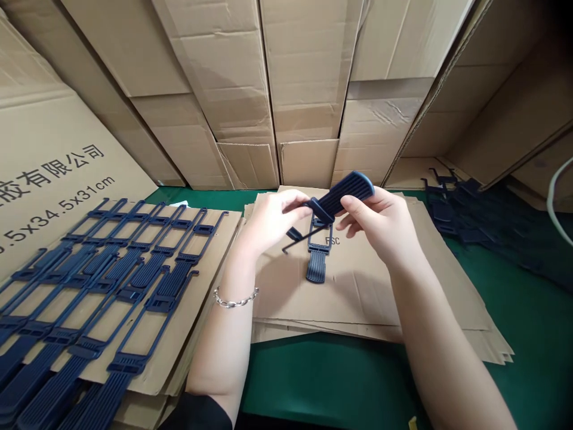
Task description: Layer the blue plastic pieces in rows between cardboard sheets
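Both hands hold one dark blue ribbed plastic part (347, 194) above the middle cardboard sheets. My left hand (282, 218) pinches its framed end, where a thin hooked bar points down to the left. My right hand (373, 218) grips the wide ribbed end between thumb and fingers. Below them, a similar blue part (317, 266) lies on the cardboard (358, 292), its upper end partly covered by the held part. Rows of the same blue parts (168, 286) lie side by side and overlapping on the left cardboard stack.
Cardboard boxes (308, 71) form a wall at the back. A printed carton flap (40, 137) leans at the left. Loose blue parts (470, 209) are heaped at the right on the green table (331, 382). A pale cable (555, 203) hangs at the right edge.
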{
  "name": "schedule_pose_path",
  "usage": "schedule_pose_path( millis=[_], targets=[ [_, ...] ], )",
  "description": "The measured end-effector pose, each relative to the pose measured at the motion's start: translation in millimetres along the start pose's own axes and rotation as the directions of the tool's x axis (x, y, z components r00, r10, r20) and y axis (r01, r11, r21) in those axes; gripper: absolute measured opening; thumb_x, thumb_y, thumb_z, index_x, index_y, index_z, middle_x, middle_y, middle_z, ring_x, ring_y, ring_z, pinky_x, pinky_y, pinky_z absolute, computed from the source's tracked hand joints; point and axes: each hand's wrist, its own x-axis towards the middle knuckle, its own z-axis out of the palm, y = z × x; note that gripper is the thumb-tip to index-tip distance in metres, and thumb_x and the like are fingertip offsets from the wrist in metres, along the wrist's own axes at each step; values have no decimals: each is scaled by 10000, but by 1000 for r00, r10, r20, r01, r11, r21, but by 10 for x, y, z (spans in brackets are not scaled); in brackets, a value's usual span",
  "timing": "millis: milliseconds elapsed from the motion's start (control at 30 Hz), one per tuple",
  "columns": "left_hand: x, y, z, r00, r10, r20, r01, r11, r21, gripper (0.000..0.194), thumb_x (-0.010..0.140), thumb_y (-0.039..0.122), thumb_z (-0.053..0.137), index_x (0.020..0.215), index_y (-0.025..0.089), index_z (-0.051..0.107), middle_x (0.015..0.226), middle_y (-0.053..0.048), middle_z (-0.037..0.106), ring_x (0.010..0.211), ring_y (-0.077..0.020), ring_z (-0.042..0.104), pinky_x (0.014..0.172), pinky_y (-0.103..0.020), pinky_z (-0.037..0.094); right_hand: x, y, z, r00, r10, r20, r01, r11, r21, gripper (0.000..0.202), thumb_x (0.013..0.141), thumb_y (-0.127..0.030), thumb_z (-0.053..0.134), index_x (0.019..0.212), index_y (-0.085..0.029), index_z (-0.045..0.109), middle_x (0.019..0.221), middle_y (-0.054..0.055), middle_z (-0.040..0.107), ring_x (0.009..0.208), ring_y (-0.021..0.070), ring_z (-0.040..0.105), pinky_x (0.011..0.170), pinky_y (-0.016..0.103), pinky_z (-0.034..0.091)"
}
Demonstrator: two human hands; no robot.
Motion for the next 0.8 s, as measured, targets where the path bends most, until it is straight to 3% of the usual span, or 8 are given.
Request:
schedule_pose_path(
  millis=[100,200,267,400,467,600,700,800],
  targets=[
    [-62,4,-122,988,-33,-151,71,965,253,227,829,327,451,987,215,569,1031,-19,584,993,-179,509,903,-321,387,-37,62,196,990,-138,-27,133,983,-124,258,806,-355,538,953,-161,623,796,28,633,682,136,605,633,247,502],
    [-107,-54,-240,943,-215,-254,326,752,573,333,854,322,338,1133,277,513,1198,-30,490,1156,-251,379,989,-434,292,-89,223,442,953,-228,201,295,848,-441,257,832,-183,465,1034,-196,624,989,29,616,896,144,577,824,259,451],
    [-97,-131,-264,902,-382,-202,416,639,647,399,857,353,294,1221,282,441,1264,-32,449,1180,-258,365,994,-426,290,-145,348,595,916,-129,380,350,720,-600,339,824,-131,423,1113,-200,587,1118,47,561,956,163,552,827,270,446],
    [-10,-280,-134,829,-559,-11,417,605,679,459,804,411,397,1231,252,444,1248,-24,489,1101,-214,474,924,-308,382,-263,489,753,810,140,569,388,598,-701,395,826,-197,431,1213,-165,505,1190,99,499,1041,222,493,873,375,410],
    [34,-328,-20,809,-587,17,407,581,705,485,752,383,484,1216,242,464,1247,-35,491,1106,-224,473,905,-300,395,-293,481,748,792,190,580,382,586,-715,422,829,-220,438,1243,-145,472,1239,121,453,1132,239,416,941,416,342],
    [90,-398,157,744,-664,80,385,523,760,456,674,292,582,1120,207,542,1184,-84,536,1057,-238,510,835,-292,431,-288,385,671,808,293,510,322,506,-800,372,823,-256,457,1171,-151,533,1306,145,362,1205,311,303,943,476,297],
    [112,-452,188,705,-704,85,374,471,799,452,618,316,652,1040,169,579,1077,-126,585,981,-266,544,767,-316,455,-263,327,622,811,441,384,198,411,-890,401,795,-295,511,1164,-139,530,1310,172,336,1199,366,284,901,481,328],
    [127,-504,159,702,-711,44,375,421,826,427,618,337,661,997,153,588,1061,-135,584,1022,-286,509,776,-329,449,-232,302,575,793,517,324,133,371,-919,441,763,-318,562,1158,-126,517,1234,184,402,1162,352,339,853,431,379]
  ],
)
